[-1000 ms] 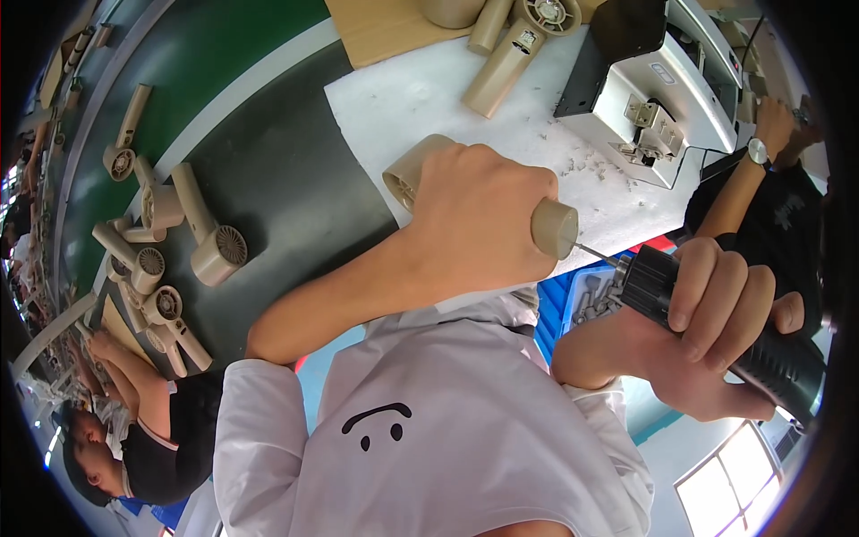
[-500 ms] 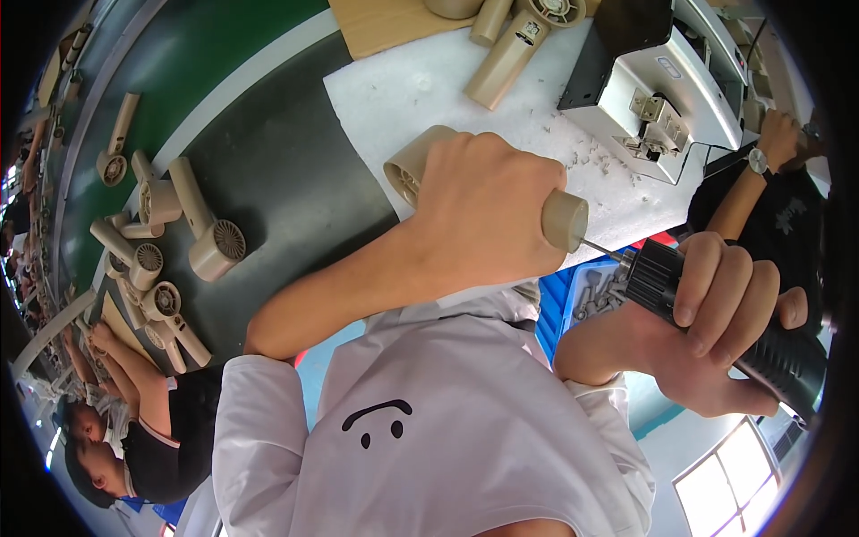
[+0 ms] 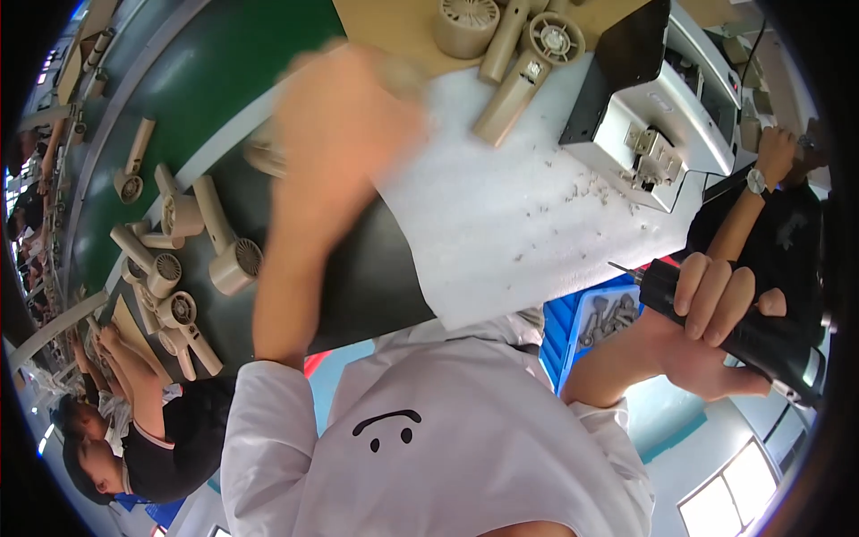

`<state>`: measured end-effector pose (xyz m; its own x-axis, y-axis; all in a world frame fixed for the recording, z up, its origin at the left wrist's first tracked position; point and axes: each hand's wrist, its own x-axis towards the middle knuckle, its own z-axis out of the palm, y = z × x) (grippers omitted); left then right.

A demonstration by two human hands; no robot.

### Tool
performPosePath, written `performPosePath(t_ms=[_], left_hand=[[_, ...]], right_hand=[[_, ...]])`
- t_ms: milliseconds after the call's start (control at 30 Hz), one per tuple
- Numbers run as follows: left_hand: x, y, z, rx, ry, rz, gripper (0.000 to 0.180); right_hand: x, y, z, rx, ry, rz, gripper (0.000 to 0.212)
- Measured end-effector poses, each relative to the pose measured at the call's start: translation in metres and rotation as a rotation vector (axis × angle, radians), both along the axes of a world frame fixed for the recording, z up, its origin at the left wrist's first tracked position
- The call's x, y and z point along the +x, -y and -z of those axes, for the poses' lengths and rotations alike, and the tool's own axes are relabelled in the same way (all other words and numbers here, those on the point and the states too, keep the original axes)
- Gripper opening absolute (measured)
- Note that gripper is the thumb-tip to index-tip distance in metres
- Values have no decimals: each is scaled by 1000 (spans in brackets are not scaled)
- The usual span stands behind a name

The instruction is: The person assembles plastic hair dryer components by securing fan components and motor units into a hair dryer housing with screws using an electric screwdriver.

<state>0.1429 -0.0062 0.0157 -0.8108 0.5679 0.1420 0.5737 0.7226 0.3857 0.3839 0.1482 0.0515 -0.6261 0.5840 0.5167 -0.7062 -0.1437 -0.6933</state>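
My left hand (image 3: 344, 134), smeared by motion, is over the far edge of the dark work surface beside the green belt. Beige parts of a handheld fan (image 3: 262, 157) show on both sides of its fingers, which appear closed round it; most of the fan is hidden. At the right, my right hand (image 3: 716, 313) grips a black electric screwdriver (image 3: 662, 285), its thin bit pointing left above the blue bin. Small screws (image 3: 586, 190) lie scattered on the white foam sheet (image 3: 483, 215).
A silver and black screw feeder (image 3: 658, 143) stands at the back right. Beside it lies another beige fan (image 3: 514, 98). Several fans (image 3: 234, 259) rest at the left. A blue bin (image 3: 573, 327) holds grey parts. Co-workers sit at the left and right.
My left hand has swung up and left with the fan, away from the screwdriver bit. The bit now points at open air; my right hand has stayed nearly in place.
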Motion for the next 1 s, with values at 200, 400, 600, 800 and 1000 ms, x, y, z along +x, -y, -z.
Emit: performPosePath(t_ms=[200, 400, 600, 800, 1000], left_hand=[[-180, 44, 33, -301, -188, -344, 43], [-25, -24, 21, 25, -62, 90, 37], [38, -45, 47, 117, 22, 279, 36], [18, -33, 16, 1018, 307, 378, 27], [70, -16, -6, 1122, 753, 328, 15]], right_hand=[[-2, -25, 3, 198, -56, -45, 73], [-27, -55, 11, 353, -89, 113, 88], [-45, -73, 35, 210, -10, 135, 96], [-52, -74, 29, 107, 288, 293, 93], [-35, -43, 14, -38, 137, 116, 83]])
